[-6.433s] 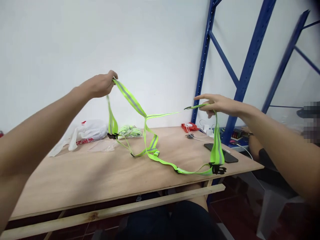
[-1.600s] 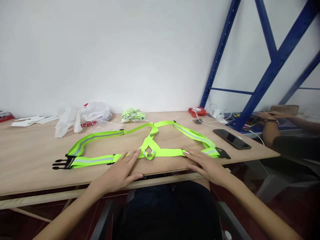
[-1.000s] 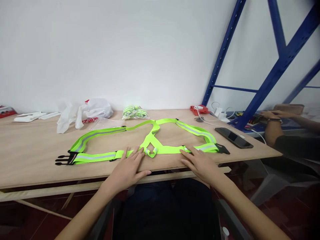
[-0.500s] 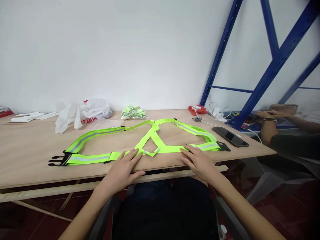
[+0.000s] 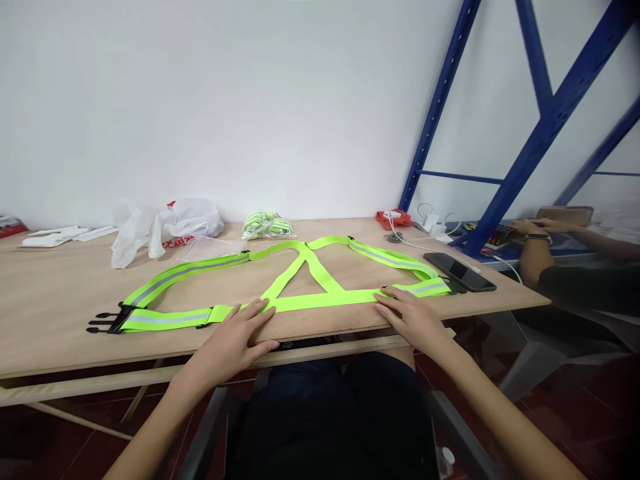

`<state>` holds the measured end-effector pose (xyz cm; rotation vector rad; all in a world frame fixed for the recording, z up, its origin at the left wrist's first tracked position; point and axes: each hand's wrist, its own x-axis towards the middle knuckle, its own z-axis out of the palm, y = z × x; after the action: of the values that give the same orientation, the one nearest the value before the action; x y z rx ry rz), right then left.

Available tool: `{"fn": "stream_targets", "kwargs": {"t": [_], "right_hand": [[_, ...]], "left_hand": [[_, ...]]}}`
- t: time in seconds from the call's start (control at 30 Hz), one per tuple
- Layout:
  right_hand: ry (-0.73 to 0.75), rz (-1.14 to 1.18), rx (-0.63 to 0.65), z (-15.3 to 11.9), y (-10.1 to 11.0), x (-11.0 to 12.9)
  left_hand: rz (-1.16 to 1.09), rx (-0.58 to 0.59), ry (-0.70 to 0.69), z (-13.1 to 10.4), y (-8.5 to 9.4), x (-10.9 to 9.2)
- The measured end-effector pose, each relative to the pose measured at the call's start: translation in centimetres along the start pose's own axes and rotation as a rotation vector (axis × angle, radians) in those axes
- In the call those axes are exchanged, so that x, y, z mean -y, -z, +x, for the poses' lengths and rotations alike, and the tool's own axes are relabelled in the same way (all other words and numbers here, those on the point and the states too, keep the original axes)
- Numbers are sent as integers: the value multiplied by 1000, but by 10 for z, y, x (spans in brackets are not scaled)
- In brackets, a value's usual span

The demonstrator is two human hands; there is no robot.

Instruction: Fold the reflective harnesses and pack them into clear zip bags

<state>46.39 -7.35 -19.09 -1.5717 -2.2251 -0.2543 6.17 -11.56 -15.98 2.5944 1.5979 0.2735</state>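
Note:
A neon yellow-green reflective harness (image 5: 315, 302) lies spread out on the wooden table, with grey reflective stripes along its side straps. My left hand (image 5: 231, 341) lies flat with its fingertips on the left part of the front band. On the right part of that band rest the spread fingers of my right hand (image 5: 411, 319). Between the two hands the band runs straight, and two straps rise from it to meet in a point. A black buckle prong end (image 5: 107, 323) sticks out at the left; the right buckle end lies against the phone.
A black phone (image 5: 460, 272) lies at the right. Behind the harness are a bagged bundle of similar straps (image 5: 269, 225), a white plastic bag (image 5: 193, 219) and a charger with cables (image 5: 436, 230). A blue rack (image 5: 530, 140) stands at right, beside another person's arm (image 5: 537, 257).
My hands have moved apart, left hand leftward and right hand rightward. The front band, bunched up in the middle before, is now stretched straight, and both buckle ends have shifted outward.

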Motion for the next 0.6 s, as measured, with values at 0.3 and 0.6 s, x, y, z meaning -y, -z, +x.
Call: {"fn": "stream_targets", "kwargs": {"t": [0.3,0.6], "right_hand": [[128,71,-203,-9,-16,-5],[202,105,-314,-11,9,-2]], "left_hand": [[5,-120,-46,-6,-11,6],[-125,-275,-68,-15,-3,12]]}}
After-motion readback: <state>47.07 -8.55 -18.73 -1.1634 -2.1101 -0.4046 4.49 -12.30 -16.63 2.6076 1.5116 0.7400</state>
